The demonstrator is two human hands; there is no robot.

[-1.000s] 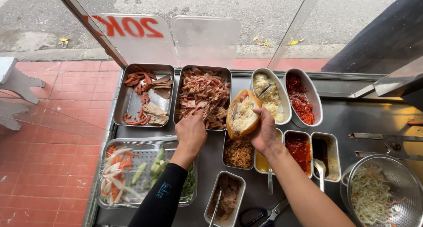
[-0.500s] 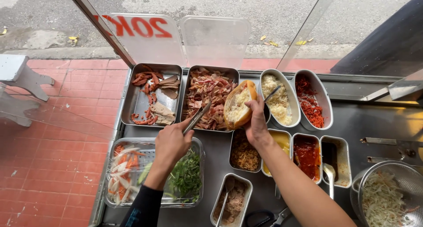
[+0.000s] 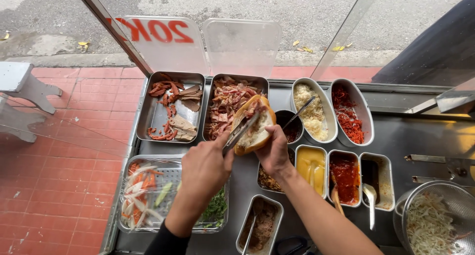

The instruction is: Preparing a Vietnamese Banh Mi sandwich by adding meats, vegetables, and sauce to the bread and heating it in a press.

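My right hand grips a split bread roll, held open above the steel counter. Metal tongs are pinched in my left hand, and their tips press slices of meat into the roll's opening. Right behind the roll sits a steel tray of sliced pink meat. Left of it is a tray with reddish sausage strips and brown slices. My left forearm, in a dark sleeve, crosses a tray of pickled vegetable strips and green herbs.
Oval tins hold pale shreds and red shreds. Small tins carry yellow sauce, red sauce, dark sauce and brown paste. A metal strainer of shredded vegetables is lower right. Glass panes stand behind.
My left hand lifted from the meat tray with the tongs and carried meat rightward into the roll. The roll came lower and nearer to me, tilted open.
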